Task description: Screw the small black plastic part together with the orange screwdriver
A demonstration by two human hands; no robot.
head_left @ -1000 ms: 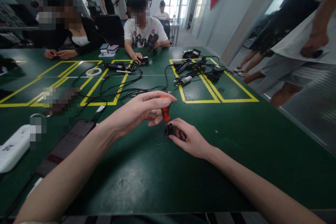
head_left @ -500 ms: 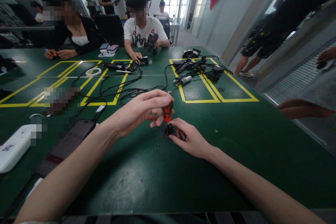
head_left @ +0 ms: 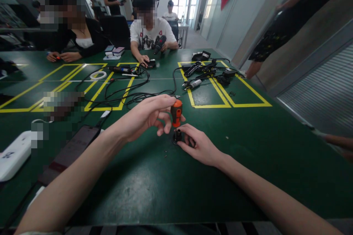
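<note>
A stubby screwdriver with an orange and black handle stands upright in front of me. My left hand has its thumb and fingers around the handle's left and far side, leaving the orange top showing. The tip points down at a small black round part with a short raised post; where exactly it meets the part is too small to tell. With thumb and forefinger my right hand pinches that part from the right, against the table. Tiny screws lie just nearer to me.
The green table bears yellow tape outlines. Black cables and tools lie at the back right, a corded tool at the back left. A phone and a white power strip lie left. Across sits a co-worker holding a power screwdriver.
My left fingers have shifted left and off the top of the screwdriver handle, uncovering it. The right hand and black part have stayed put. A person at the right has moved.
</note>
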